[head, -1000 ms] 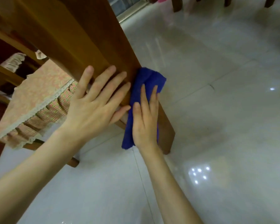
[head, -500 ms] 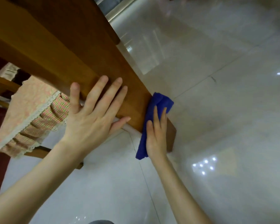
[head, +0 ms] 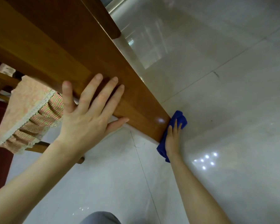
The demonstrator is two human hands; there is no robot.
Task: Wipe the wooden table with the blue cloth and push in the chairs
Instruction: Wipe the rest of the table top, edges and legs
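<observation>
Your left hand lies flat on the table leg, fingers straight and spread, gripping nothing. Your right hand, fingers also straight, presses the blue cloth against the leg's lower end. The glossy tiled floor stretches wide to the right; a cushioned chair sits close on the left

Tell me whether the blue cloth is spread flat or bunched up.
Bunched up: the blue cloth shows thick folds around the right hand pressing it against the table leg.
</observation>
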